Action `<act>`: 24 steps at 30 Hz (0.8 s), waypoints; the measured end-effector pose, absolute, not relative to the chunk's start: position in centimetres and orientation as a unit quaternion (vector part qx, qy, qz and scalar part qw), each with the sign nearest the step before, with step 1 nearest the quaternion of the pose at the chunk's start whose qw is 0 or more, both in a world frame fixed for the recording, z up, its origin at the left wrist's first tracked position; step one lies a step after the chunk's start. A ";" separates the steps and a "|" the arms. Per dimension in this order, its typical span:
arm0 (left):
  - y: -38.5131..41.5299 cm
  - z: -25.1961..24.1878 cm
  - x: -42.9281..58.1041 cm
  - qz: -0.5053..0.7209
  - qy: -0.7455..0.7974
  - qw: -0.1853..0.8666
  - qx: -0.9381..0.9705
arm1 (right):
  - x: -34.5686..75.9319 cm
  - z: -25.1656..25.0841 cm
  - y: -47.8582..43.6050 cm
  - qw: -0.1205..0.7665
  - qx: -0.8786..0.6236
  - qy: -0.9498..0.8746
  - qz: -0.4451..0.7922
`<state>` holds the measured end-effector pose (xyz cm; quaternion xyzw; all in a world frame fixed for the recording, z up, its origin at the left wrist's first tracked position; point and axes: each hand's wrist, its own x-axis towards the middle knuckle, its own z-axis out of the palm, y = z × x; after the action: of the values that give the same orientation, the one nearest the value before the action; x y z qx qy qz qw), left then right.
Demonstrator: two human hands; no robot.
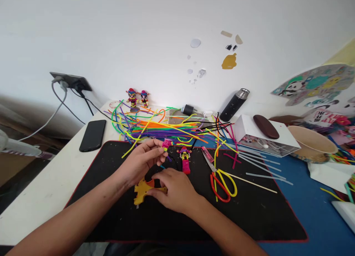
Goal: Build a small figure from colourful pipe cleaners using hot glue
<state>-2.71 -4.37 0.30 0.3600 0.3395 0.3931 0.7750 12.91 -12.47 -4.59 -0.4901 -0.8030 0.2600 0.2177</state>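
Between the fingertips of my left hand (149,154) is a small pink piece (166,143) with bits of yellow and blue, held above the black mat (244,219). My right hand (174,189) lies lower, its thumb and fingers closed round the handle of a yellow glue gun (142,191), which rests on the mat. Just right of my hands lies a pink and yellow figure (185,160). Scissors (222,184) with one red and one yellow handle lie further right, their blades near a small pink tube (207,154).
Many coloured strips (166,129) lie behind the mat, with two small figures (133,97) by the wall. A phone (93,135) is at left. A black flask (234,105), white box (266,135) and bowl (312,139) stand at right. A thin stick (252,182) lies beside the scissors.
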 end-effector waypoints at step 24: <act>-6.9 -1.9 3.5 0.393 0.371 0.752 0.377 | 17.1 -4.4 -12.0 0.597 -0.462 -0.348 0.556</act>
<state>3.48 -6.92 -1.88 0.3774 0.3713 0.3926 0.7521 17.13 -12.01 -4.45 -0.4622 -0.3476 0.5560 0.5970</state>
